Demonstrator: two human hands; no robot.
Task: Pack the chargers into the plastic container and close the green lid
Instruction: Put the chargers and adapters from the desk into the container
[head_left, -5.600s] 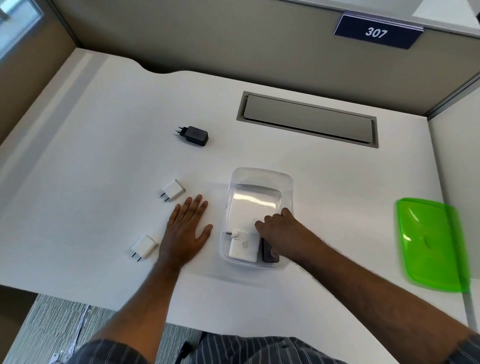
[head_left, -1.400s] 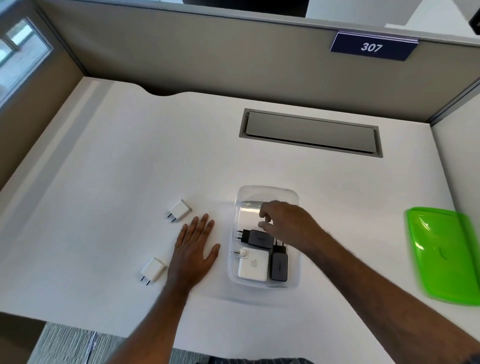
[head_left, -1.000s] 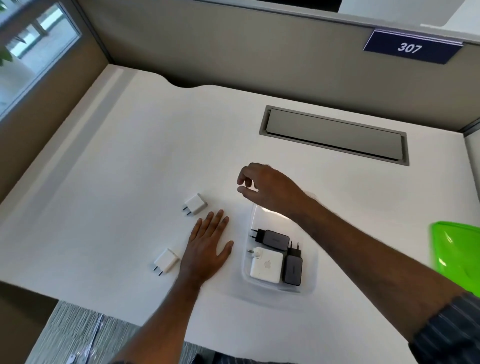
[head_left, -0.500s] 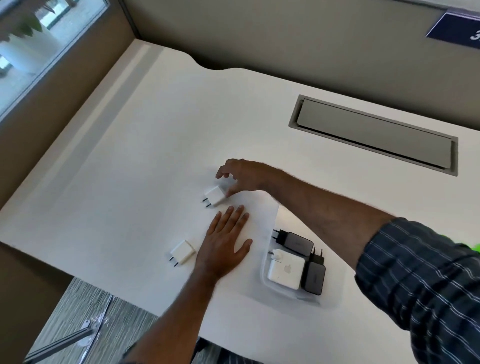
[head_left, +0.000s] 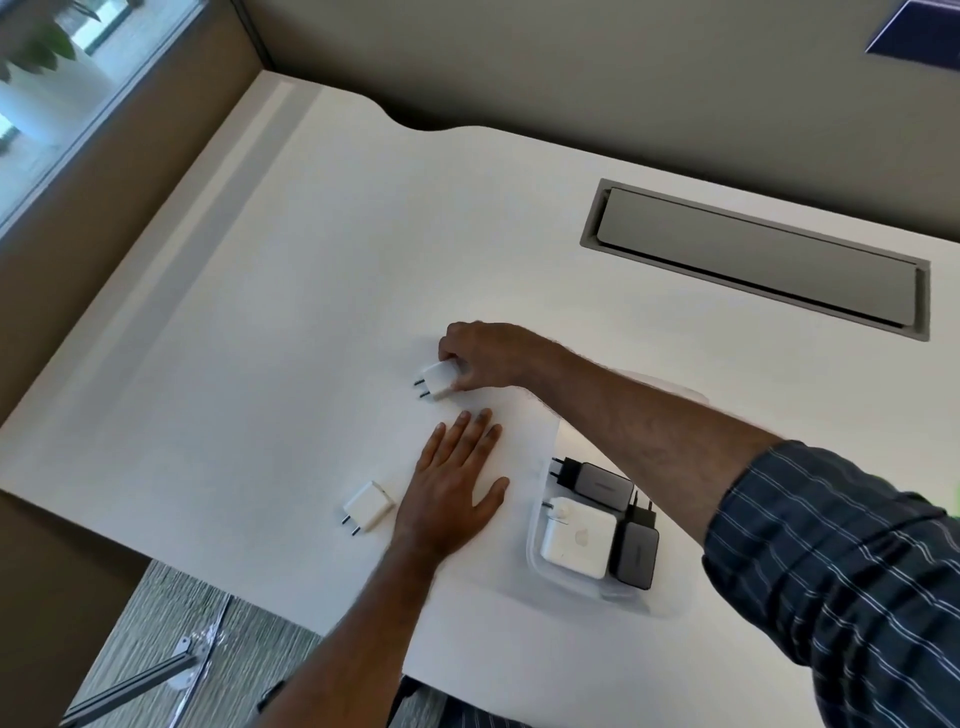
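Note:
My right hand (head_left: 485, 356) reaches across the desk and pinches a small white charger (head_left: 439, 379) that rests on the white desk, prongs pointing left. My left hand (head_left: 452, 491) lies flat, fingers spread, just below it. A second small white charger (head_left: 368, 505) lies left of my left hand. The clear plastic container (head_left: 571, 582) sits to the right and holds a large white charger (head_left: 579, 538) and two dark grey chargers (head_left: 602, 483) (head_left: 636, 553). My right forearm hides the container's far end. The green lid is out of view.
A grey cable hatch (head_left: 753, 257) is set into the desk at the back right. A beige partition wall (head_left: 519, 67) stands behind the desk. The desk's front edge (head_left: 260, 603) runs close to my body, with grey floor below.
My right hand left the container, crossed to the left over my left hand and closed on the upper white charger. My head turned left, so the green lid dropped out of view.

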